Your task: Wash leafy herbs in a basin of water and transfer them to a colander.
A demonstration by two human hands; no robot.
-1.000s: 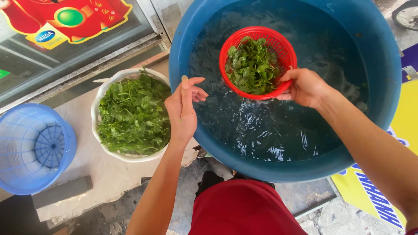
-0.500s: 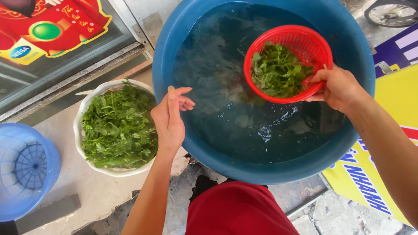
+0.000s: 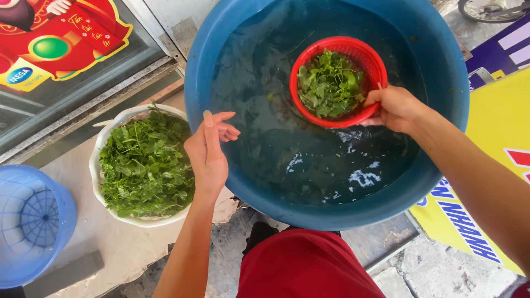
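Red plastic strainer basket (image 3: pixel 338 81) rim sits pinched in my right hand (image 3: pixel 396 107), dipping its leafy greens (image 3: pixel 330 84) into the big blue plastic tub (image 3: pixel 441 77) of water, while my left hand (image 3: pixel 208 152) hovers slack and empty by the white bowl (image 3: pixel 102 144) of greens.

Looks like a street-side food prep spot, probably outside a small shop. Big blue tub (image 3: pixel 441 83) of water sits on rough concrete ground (image 3: pixel 436 265), next to a white bowl of greens (image 3: pixel 144 165), a glass door with a red poster (image 3: pixel 61 38), and a yellow banner (image 3: pixel 497 127).
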